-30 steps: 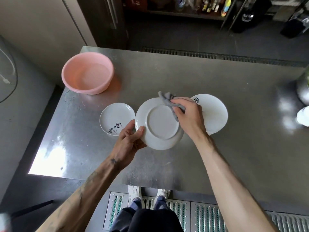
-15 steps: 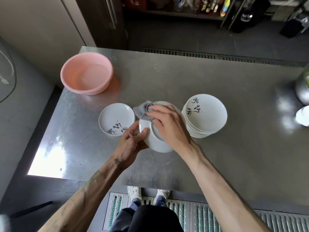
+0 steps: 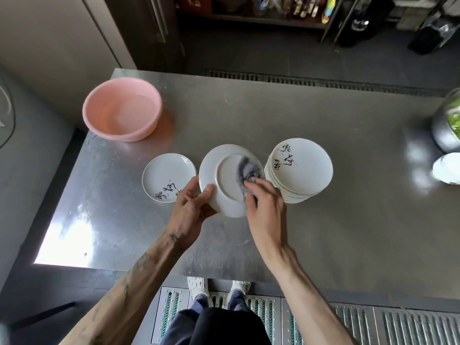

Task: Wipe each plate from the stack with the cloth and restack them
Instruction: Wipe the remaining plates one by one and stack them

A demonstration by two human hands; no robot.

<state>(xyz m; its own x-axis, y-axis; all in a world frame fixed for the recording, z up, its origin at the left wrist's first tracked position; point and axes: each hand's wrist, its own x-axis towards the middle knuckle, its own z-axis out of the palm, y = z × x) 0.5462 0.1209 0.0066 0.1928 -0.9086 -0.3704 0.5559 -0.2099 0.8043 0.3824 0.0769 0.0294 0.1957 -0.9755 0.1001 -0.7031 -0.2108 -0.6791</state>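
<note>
Left hand (image 3: 191,205) grips plate (image 3: 224,181) | right hand (image 3: 266,207) holds cloth (image 3: 245,171) on it | pink basin (image 3: 103,115): water (image 3: 135,110)

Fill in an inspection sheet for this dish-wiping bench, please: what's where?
Surface: steel table, shiny, with glare at its near left corner.
Job's things: held plate, underside toward the camera; grey cloth on it; stack of plates to its right; single plate lying to its left.
Clutter: pink basin at far left; metal bowl and white item at the right edge.
Grips: left hand grips the held plate's rim; right hand holds the cloth against its underside.
Cables: thin wire at far left, off the table.
Surroundings: shelf of bottles behind; floor grating underfoot.
</note>
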